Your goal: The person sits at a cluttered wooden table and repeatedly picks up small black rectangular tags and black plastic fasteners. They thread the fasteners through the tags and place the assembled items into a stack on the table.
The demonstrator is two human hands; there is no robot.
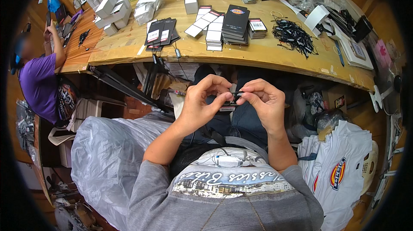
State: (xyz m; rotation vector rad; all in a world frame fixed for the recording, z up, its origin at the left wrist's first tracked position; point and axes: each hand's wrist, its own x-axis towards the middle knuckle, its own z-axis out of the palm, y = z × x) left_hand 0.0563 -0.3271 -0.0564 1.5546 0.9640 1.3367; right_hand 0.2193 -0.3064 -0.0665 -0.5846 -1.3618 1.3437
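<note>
My left hand [202, 102] and my right hand [264, 102] meet above my lap, below the edge of the wooden table [266, 54]. Both pinch a small black tag [234, 97] held between their fingertips; a thin string seems to run through it, though it is too small to be sure. On the table straight ahead stands a stack of black hang tags [235, 23], with white-labelled tags [213, 29] fanned to its left and a heap of black strings [294, 35] to its right.
A large clear plastic bag [107, 153] sits at my left knee. Folded white printed shirts [340, 175] are piled at my right. Small white boxes [109, 9] and more black tags [161, 33] lie on the table's left. A person in a purple shirt [38, 80] works at far left.
</note>
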